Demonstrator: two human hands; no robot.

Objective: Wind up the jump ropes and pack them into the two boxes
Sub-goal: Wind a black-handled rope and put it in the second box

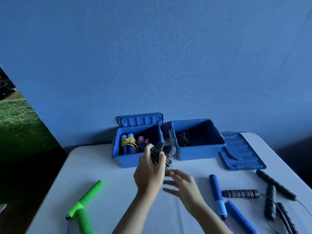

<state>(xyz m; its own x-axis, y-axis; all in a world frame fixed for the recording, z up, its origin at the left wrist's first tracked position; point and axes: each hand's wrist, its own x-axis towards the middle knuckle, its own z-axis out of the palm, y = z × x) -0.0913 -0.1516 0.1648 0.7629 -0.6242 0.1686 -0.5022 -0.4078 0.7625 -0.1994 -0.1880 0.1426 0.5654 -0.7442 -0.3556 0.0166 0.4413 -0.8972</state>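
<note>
1. Nearest me on the white table (109, 191), two green handles (84, 205) with ribbed grips lie crossed at the left front edge, and a thin cord trails off the table from the lower one.
2. Right of my forearms lie two blue handles (217, 196), one smooth and cylindrical with a paler band, the other ridged and running out of the bottom of the view.
3. Further right, four black handles (239, 193) with lumpy, spiralled foam grips lie scattered, thin dark cords looping between them toward the table's right corner.
4. My right hand (184, 186) hangs above the table centre with fingers spread and loose, holding nothing; it is blurred.
5. My left hand (150, 173) is raised just beyond it, fingers curled around a wound black jump rope (162, 152), a dark bundle of handles and wrapped cord, blurred, hanging in front of the gap between the two boxes.
6. Behind that bundle, the left blue box (125, 159) of glossy plastic holds a blue-handled rope wrapped in yellow cord (129, 142) and a pink-handled bundle (143, 142); its ribbed lid (140, 119) stands up against the wall.
7. Just beside it, the right blue box (202, 152) holds one coiled black rope (183, 139) in its left side.
8. Its flat lid (241, 152) lies on the table to the right, near the box.
9. Farthest is the textured blue wall (168, 56).
</note>
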